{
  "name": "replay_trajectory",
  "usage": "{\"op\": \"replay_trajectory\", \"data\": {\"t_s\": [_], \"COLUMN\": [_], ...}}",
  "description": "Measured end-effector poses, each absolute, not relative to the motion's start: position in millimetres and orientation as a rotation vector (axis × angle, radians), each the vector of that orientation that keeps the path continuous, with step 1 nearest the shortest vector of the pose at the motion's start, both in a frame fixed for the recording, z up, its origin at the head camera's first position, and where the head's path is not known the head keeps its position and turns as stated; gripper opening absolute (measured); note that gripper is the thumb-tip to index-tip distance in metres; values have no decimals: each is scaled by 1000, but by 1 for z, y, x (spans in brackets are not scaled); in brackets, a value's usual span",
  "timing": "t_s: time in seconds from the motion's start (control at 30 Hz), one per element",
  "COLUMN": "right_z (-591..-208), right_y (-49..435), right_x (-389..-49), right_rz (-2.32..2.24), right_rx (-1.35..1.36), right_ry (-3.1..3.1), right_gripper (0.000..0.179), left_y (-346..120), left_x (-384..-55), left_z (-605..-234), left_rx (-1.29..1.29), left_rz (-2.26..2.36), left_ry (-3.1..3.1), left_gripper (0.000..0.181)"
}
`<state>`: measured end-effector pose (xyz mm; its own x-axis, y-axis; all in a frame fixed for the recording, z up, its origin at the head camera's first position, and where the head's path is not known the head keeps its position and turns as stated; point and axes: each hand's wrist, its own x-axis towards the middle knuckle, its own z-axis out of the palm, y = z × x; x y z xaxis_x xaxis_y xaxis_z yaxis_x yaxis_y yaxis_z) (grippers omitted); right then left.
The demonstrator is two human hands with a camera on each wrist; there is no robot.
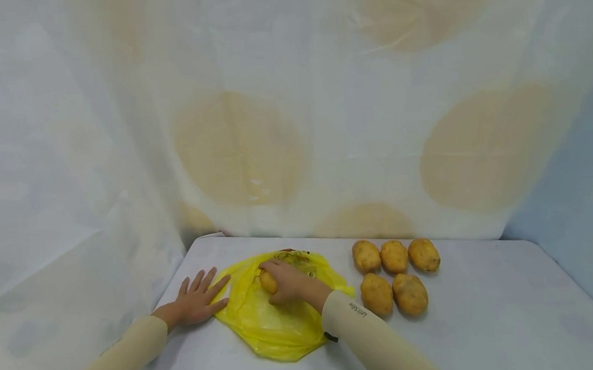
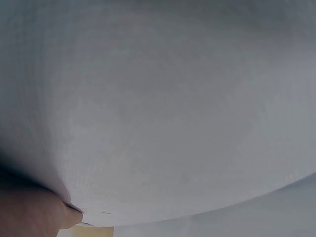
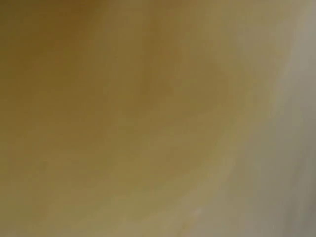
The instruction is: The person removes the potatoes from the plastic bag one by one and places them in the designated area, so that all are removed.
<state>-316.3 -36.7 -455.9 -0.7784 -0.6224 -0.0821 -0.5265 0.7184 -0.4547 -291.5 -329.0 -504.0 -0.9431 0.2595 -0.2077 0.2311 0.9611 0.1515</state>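
In the head view a yellow plastic bag (image 1: 284, 334) lies spread on the table, its mouth facing up. My right hand (image 1: 292, 281) reaches over the bag and grips a potato (image 1: 268, 281), fingers on its far side and thumb nearer me. Flat on the table at the bag's left edge is my left hand (image 1: 198, 303), fingers spread, with thumb and forefinger at the plastic. A bit of that hand also shows in the left wrist view, low at the left. Blurred yellow plastic (image 3: 123, 138) fills most of the right wrist view.
Several potatoes (image 1: 376, 295) stand in two rows on the white table (image 1: 489, 309), right of the bag. A spotted pale curtain (image 1: 365, 148) hangs behind the table's back edge, and white sheeting (image 1: 67, 219) closes the left side.
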Motion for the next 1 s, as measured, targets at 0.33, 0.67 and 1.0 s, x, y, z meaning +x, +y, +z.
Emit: {"op": "replay_trajectory", "data": {"t_s": [0.33, 0.67, 1.0], "right_z": [-447, -451, -453], "right_y": [-31, -28, -24], "right_x": [-317, -315, -306], "right_rz": [-712, -738, -782], "right_rx": [-859, -823, -842], "right_ry": [2659, 2686, 2682], "right_gripper": [82, 82, 80], "left_y": [-332, -325, -327], "left_x": [-296, -292, -288], "left_z": [-497, -492, -497], "left_rx": [381, 422, 416], "left_rz": [173, 245, 241], "left_ry": [2908, 2891, 2877], "left_gripper": [82, 79, 80]}}
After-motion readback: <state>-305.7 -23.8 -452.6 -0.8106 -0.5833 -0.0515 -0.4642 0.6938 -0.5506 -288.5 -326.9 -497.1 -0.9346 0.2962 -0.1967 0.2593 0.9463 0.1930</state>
